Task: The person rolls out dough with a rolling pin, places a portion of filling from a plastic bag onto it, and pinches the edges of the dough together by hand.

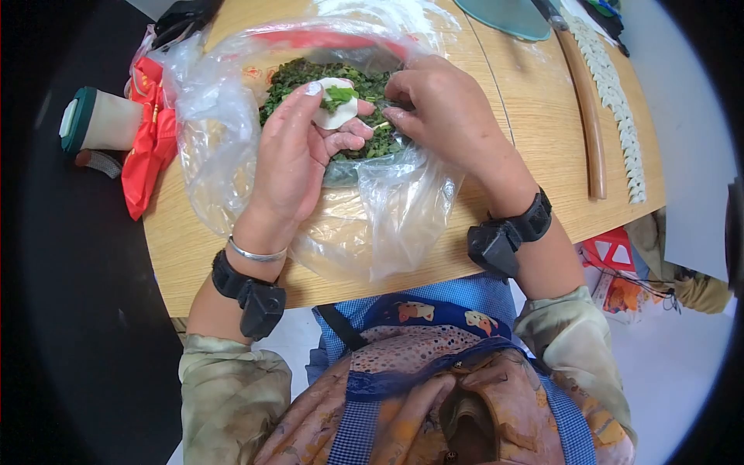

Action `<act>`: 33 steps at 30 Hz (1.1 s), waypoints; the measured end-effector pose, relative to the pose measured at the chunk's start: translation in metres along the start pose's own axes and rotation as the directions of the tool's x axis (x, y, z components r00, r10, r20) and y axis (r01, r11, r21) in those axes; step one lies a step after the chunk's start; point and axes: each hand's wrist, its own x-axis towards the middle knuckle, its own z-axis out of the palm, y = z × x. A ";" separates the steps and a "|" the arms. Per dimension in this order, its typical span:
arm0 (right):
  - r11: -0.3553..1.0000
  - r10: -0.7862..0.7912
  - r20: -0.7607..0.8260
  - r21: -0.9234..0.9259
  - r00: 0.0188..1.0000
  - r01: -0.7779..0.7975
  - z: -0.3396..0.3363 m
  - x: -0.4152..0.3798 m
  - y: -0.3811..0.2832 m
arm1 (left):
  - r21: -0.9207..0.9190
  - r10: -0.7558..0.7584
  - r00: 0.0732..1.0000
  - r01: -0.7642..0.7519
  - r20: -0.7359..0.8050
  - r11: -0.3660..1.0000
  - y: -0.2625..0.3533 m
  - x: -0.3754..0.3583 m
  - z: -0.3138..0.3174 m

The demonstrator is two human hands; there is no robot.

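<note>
My left hand (pixel 291 143) is cupped, palm up, around a round white dough wrapper (pixel 331 118). A small heap of chopped greens (pixel 338 96) lies on that wrapper. To its right, my right hand (pixel 438 108) reaches down with bent fingers, and its fingertips pinch at the greens. Below both hands, a mass of dark chopped greens (pixel 298 75) fills a clear plastic bag (pixel 225 167), which is spread wide with its edges folded outward. White flour dusts the left fingers. The right palm is turned away from view.
White flour (pixel 387 12) covers the table's far side, beside a teal round board (pixel 504 17). At the right lie a long brown wooden rod (pixel 587 116) and a row of overlapping white dough pieces (pixel 616 101). A red bag (pixel 151 132) and a green-lidded cup (pixel 108 120) are at the left.
</note>
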 end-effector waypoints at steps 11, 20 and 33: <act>0.970 0.074 -0.070 0.237 0.995 -0.056 0.000 0.004 -0.002 | -0.032 -0.029 0.999 0.028 -0.019 0.999 0.002 0.003 0.002; 0.990 -0.007 -0.055 0.139 0.998 0.014 0.013 0.003 -0.007 | -0.024 -0.029 1.000 0.028 -0.010 0.999 0.003 0.002 0.002; 0.817 0.129 -0.201 0.577 0.971 0.011 -0.001 0.005 -0.015 | 0.057 -0.043 0.998 0.041 0.037 0.998 0.004 -0.001 0.008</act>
